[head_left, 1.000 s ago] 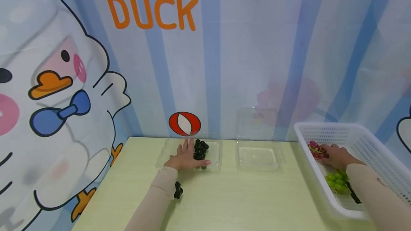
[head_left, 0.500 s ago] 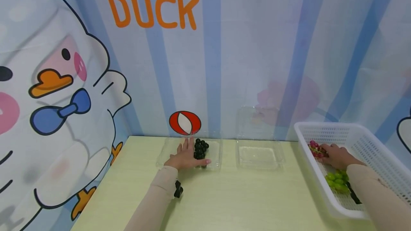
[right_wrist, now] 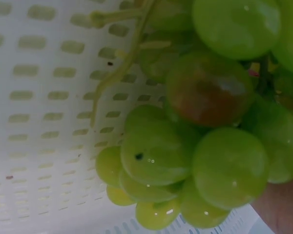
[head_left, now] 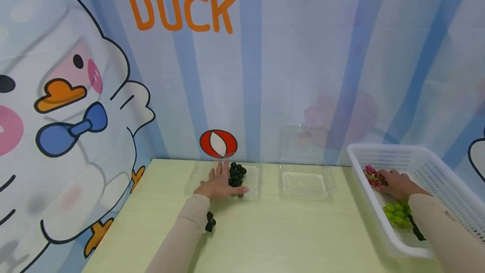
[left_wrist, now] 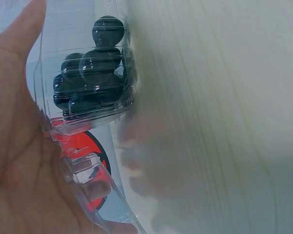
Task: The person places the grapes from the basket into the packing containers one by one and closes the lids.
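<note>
My left hand (head_left: 217,184) rests at a clear plastic clamshell box (head_left: 254,184), its fingers spread fairly straight and its thumb along the front side. Inside the box lies a bunch of black grapes (head_left: 236,174), seen through the plastic wall in the left wrist view. Over in the white basket (head_left: 386,239), my right hand (head_left: 399,182) grips a bunch of red grapes (head_left: 372,175), with its fingertips partly hidden among them. Just below that hand sits a bunch of green grapes (head_left: 397,214), which fills much of the right wrist view.
A second clear clamshell box (head_left: 307,184) stands with its lid up between the first box and the basket. Behind the pale wooden table (head_left: 284,235) hangs a printed curtain (head_left: 295,54) with a duck and blue stripes.
The head view has tipped very slightly, so the backdrop sits a little higher. Both hands and the grapes hold nearly the same places.
</note>
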The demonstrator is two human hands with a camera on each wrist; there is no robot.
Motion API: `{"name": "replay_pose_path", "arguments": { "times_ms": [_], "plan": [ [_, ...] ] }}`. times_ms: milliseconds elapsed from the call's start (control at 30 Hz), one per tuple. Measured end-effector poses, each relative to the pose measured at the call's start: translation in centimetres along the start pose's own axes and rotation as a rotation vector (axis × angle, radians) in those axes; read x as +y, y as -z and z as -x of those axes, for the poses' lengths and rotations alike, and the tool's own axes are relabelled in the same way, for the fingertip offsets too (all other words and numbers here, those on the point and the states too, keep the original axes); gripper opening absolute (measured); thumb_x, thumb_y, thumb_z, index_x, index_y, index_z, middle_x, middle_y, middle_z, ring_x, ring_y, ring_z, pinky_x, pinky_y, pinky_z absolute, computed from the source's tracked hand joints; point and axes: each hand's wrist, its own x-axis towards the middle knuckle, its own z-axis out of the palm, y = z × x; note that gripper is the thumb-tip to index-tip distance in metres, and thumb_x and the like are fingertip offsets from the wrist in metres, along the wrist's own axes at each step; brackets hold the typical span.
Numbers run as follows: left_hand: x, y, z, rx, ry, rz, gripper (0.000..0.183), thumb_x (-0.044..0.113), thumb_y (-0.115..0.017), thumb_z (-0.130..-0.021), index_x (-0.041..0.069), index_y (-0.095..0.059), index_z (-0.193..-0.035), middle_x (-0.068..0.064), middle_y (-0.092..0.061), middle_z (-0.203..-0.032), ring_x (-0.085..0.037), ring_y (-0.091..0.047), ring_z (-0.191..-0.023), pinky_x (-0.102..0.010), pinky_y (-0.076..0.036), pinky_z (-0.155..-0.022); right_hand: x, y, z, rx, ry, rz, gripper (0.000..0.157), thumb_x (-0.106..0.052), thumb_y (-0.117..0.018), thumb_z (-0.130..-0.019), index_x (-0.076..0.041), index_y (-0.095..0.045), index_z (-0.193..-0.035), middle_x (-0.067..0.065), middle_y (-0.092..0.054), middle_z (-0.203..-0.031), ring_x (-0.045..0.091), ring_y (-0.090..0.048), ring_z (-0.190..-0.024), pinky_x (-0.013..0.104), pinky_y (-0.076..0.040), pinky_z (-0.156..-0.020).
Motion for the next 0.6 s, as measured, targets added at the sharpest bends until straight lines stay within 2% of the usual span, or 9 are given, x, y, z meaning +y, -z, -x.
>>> {"name": "replay_pose_path", "arguments": {
  "times_ms": [133,367,600],
  "plan": [
    [0.03,0.03,0.00,-0.003,0.004,-0.007,0.134,0.085,-0.065,-0.073,0.017,0.007,-0.165,-0.013,0.005,-0.171,-0.046,-0.003,-0.155,-0.083,-0.011,-0.107,-0.07,-0.09,0.00,0.012,0.010,0.011,0.057,-0.022,-0.068,-0.098,0.016,-0.044,-0.133,0.025,-0.055,-0.100,0.031,-0.054,-0.081,0.051,-0.048,-0.072],
    [0.12,0.10,0.09,-0.013,0.005,-0.005,0.134,0.083,-0.065,-0.074,0.017,0.007,-0.164,-0.013,0.006,-0.171,-0.046,-0.002,-0.155,-0.083,-0.010,-0.108,-0.22,-0.01,0.01,-0.002,-0.009,0.004,0.058,-0.023,-0.066,-0.099,0.017,-0.043,-0.134,0.027,-0.054,-0.101,0.034,-0.053,-0.082,0.053,-0.047,-0.074],
    [0.42,0.30,0.36,-0.013,0.005,-0.006,0.134,0.084,-0.065,-0.074,0.016,0.007,-0.164,-0.013,0.005,-0.171,-0.046,-0.002,-0.155,-0.083,-0.010,-0.108,0.11,-0.23,-0.20,-0.015,-0.047,-0.004,0.064,-0.027,-0.066,-0.098,0.018,-0.041,-0.137,0.035,-0.053,-0.110,0.045,-0.055,-0.091,0.061,-0.047,-0.081]
  ]
}}
